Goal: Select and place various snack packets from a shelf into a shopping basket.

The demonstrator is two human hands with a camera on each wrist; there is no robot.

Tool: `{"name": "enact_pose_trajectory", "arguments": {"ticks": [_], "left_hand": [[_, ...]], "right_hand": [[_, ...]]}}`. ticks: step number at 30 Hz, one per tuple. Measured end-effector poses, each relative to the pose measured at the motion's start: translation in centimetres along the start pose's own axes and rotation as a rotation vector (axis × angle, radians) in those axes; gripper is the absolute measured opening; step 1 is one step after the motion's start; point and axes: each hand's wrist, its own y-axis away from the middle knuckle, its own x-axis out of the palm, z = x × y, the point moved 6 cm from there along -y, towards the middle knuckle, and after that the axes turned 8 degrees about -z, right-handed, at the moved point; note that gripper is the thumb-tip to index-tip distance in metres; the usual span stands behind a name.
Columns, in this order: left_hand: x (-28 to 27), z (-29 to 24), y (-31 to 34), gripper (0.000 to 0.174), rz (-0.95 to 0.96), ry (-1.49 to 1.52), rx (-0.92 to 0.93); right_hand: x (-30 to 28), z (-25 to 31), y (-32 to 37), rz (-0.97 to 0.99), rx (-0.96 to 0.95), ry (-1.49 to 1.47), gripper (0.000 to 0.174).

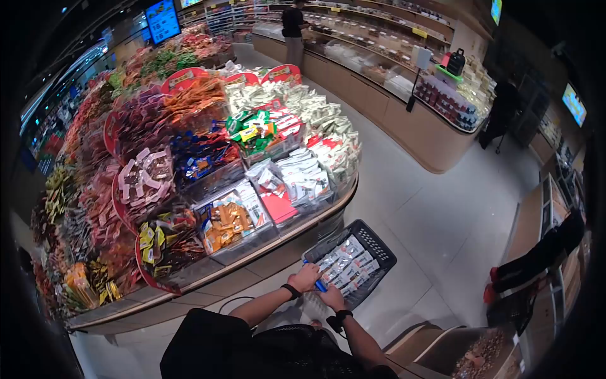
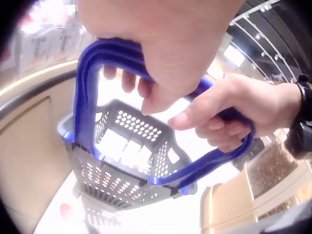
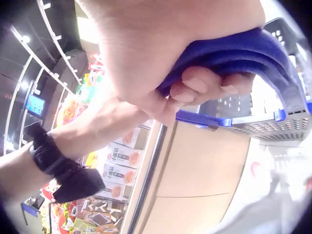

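Observation:
Both hands grip the blue handle of a dark grey shopping basket. In the head view the left hand is on the handle's left part, and the right hand is close beside it. White packets lie in rows inside the basket. The left wrist view shows the left hand curled over the handle, its thumb near that of the right hand. Seen from the right wrist, the fingers of the right hand wrap the blue bar, and the basket hangs beyond.
A large display heaped with bagged snacks curves along the left, its edge near the basket. Floor stretches to the right. A counter runs behind, with a person beside it. Another person is at right, near wooden shelving.

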Motion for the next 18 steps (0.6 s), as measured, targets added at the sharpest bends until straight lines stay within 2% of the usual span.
{"name": "enact_pose_trajectory", "arguments": {"ticks": [2,4,5,6,7,8,9,10,11,13,16,18], "left_hand": [[-0.8,-0.8,1.8,0.02,-0.136,-0.016,-0.093],[-2.1,-1.5,3.4,0.026,-0.106,-0.076,-0.094],[-0.5,-1.0,4.4,0.025,-0.142,-0.083,-0.115],[-0.5,-0.9,5.5,0.019,-0.129,-0.078,-0.157],[-0.9,-0.9,6.3,0.013,-0.122,-0.059,-0.194],[-2.3,-1.5,7.5,0.013,-0.073,-0.067,-0.242],[-3.1,-1.4,8.9,0.013,-0.112,-0.067,-0.288],[-3.5,-1.4,10.4,0.014,-0.104,-0.054,-0.306],[-3.8,-1.4,11.9,0.015,-0.089,-0.039,-0.319],[-4.3,-1.1,15.1,0.017,-0.079,-0.044,-0.365],[-4.3,-1.1,20.3,0.026,-0.193,-0.069,-0.343],[-5.3,-1.5,24.4,0.022,-0.19,-0.064,-0.369]], "right_hand": [[0.7,-0.2,1.0,-0.004,-0.061,0.024,0.053],[1.0,0.5,1.9,0.103,0.083,-0.074,0.047],[-0.8,3.4,3.9,0.136,0.098,-0.049,0.042],[1.3,2.8,3.6,0.153,0.056,-0.07,0.04],[4.0,-0.2,2.9,0.167,0.022,-0.083,0.039],[5.5,-1.1,2.8,0.168,-0.031,0.06,0.034],[7.0,-1.5,2.7,0.159,-0.083,0.194,0.03],[9.9,-3.5,2.0,0.168,-0.328,0.288,0.022],[10.7,-3.5,2.8,0.203,-0.094,0.029,0.022],[13.1,-3.0,4.8,0.179,0.004,-0.099,0.026],[15.0,0.3,9.7,0.203,0.02,-0.193,0.03],[16.2,3.0,13.7,0.219,0.036,-0.154,0.028]]}}
